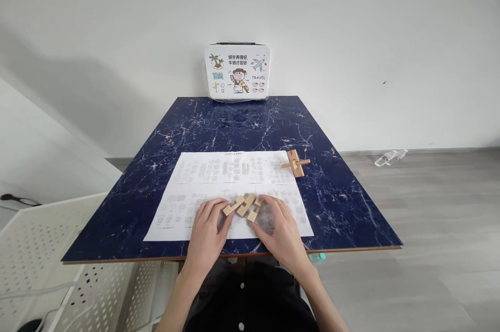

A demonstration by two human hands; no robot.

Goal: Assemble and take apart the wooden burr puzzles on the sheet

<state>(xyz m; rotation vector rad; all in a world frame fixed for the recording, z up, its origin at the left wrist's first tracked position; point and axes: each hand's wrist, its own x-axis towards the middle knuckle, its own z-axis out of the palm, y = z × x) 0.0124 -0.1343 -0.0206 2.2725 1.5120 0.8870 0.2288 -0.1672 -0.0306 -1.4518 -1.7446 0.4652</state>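
Note:
Three notched wooden burr puzzle pieces lie close together, slanted, over the printed instruction sheet [164,217]. My left hand [208,230] pinches the left wooden puzzle piece [231,208] between thumb and fingers. In the middle, another notched block [246,206] leans between the outer two. The right wooden puzzle piece [253,215] is between the thumb and index finger of my right hand [282,228]. An interlocked wooden piece [296,163], with a dark mark and a crossing bar, rests at the sheet's upper right corner.
All this is on a dark blue marble-patterned table [312,128]. At its far edge, against the wall, stands a white carry case [237,72] with cartoon prints. A white perforated rack [35,238] is at the left. On the floor at right lies a clear plastic item [390,157].

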